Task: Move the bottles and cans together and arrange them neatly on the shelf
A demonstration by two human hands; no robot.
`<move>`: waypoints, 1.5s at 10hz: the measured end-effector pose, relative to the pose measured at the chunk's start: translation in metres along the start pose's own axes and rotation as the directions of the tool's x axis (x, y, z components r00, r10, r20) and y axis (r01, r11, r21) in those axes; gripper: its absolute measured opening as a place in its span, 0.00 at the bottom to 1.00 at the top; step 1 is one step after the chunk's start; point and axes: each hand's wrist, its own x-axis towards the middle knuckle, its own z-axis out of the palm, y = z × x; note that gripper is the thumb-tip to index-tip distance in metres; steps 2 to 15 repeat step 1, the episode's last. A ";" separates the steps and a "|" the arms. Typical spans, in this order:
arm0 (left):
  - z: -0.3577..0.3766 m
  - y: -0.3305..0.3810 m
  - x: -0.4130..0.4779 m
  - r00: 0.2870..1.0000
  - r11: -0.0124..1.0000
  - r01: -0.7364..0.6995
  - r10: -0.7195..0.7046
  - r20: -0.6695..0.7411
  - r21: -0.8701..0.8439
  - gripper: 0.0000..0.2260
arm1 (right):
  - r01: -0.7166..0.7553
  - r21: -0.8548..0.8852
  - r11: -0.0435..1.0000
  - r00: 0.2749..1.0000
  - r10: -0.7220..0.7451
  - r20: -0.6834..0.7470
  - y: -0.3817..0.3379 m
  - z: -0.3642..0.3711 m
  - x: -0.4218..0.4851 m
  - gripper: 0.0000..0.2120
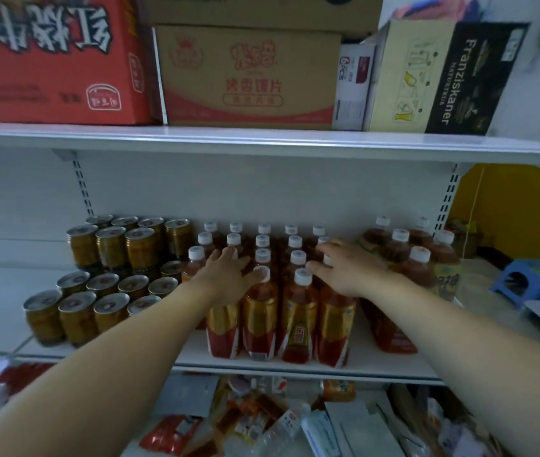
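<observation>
Several red-and-gold tea bottles (298, 311) with white caps stand in tight rows at the middle of the white shelf (295, 366). My left hand (225, 275) lies over the caps on the block's left side, fingers spread, thumb touching a front cap. My right hand (347, 268) lies over the right side of the block, fingers stretched across the caps. To the left, several gold cans (110, 291) are stacked in two tiers. A separate group of larger bottles (410, 268) stands at the right.
Cardboard boxes (248, 77) fill the upper shelf (262, 140). Loose packets and bottles (262, 420) lie on the shelf below. A blue stool (532, 282) stands at the far right. Bare shelf shows left of the cans.
</observation>
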 end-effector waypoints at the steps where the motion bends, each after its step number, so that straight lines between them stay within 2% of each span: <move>1: -0.001 -0.001 -0.002 1.000 0.999 0.003 -0.002 0.022 -0.045 0.35 | 0.103 0.021 0.994 0.981 -0.098 -0.164 -0.021 -0.030 -0.015 0.30; 15: -0.001 -0.001 -0.002 1.000 0.999 0.003 -0.002 0.022 -0.045 0.35 | 0.103 0.021 0.994 0.981 -0.098 -0.164 -0.021 -0.030 -0.015 0.30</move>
